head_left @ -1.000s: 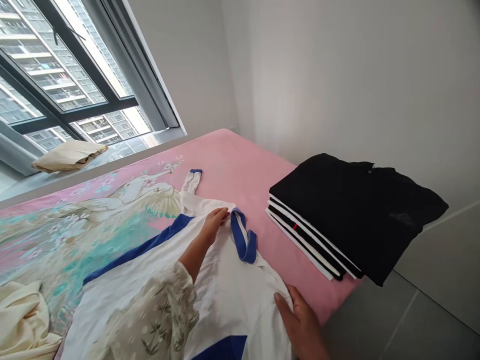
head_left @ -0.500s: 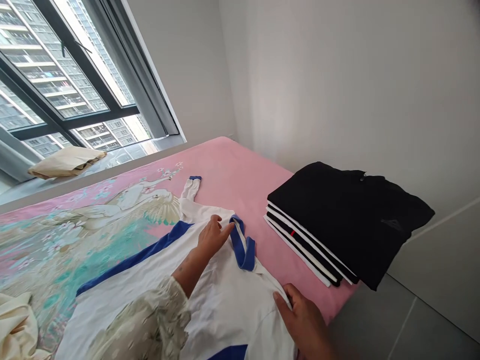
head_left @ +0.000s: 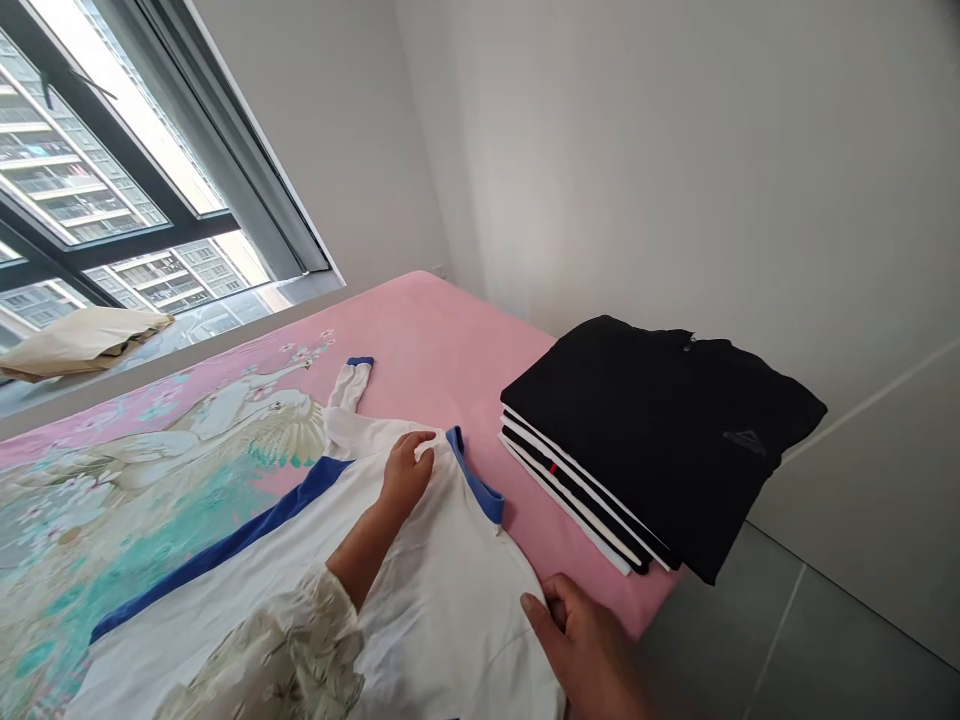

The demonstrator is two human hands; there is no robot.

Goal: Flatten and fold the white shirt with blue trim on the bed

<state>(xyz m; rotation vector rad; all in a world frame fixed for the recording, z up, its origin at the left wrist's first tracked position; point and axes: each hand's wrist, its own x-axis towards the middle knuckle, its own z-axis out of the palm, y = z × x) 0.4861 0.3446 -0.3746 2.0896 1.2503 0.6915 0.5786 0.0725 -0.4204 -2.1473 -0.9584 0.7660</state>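
Observation:
A white shirt point(head_left: 457, 580) with blue trim lies spread on the pink bed. Its blue collar point(head_left: 476, 482) faces the right side, and one sleeve with a blue cuff point(head_left: 360, 361) points to the far side. My left hand point(head_left: 409, 475) is at the shoulder beside the collar, thumb and forefinger curved together on the white cloth. Near the bed's right edge, my right hand point(head_left: 576, 630) pinches the shirt's near right edge between thumb and fingers.
Folded black and white clothes point(head_left: 652, 420) are stacked on the right of the pink bed point(head_left: 442, 330), overhanging its edge. A beige bundle point(head_left: 86, 340) rests on the windowsill at the left. A grey floor point(head_left: 832, 620) shows at the lower right.
The view has shifted, so things sit further left. The collar now lies flatter and narrower, and the cloth between my hands looks smoother. My left hand has drawn back slightly from the collar.

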